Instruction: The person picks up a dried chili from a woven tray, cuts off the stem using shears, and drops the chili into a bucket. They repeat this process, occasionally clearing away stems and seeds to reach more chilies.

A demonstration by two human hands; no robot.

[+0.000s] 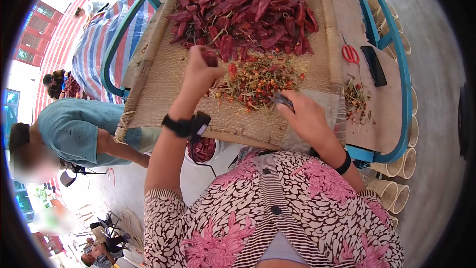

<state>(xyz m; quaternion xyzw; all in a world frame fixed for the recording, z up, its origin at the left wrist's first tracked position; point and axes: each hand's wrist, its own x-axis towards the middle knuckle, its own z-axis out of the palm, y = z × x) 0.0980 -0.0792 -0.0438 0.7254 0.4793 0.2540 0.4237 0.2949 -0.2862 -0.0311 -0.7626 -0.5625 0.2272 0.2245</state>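
My left hand (201, 72) is closed around a dried red chili pepper (210, 58) over the left part of the woven tray (168, 94). My right hand (306, 116) grips a small dark metal cutting tool, which looks like snips (282, 100); its tip points at a heap of cut chili stems and caps (258, 80). Beyond both hands lies a large pile of dried red chilies (248, 12). My fingers cover part of the chili and most of the snips.
Red-handled scissors (350, 53), a black phone (374, 66) and a small stem pile (356, 99) lie on the board at right, inside a teal metal frame (407, 89). Below the tray stands a white bucket of chilies (202, 151). A person in teal (74, 129) bends close at left.
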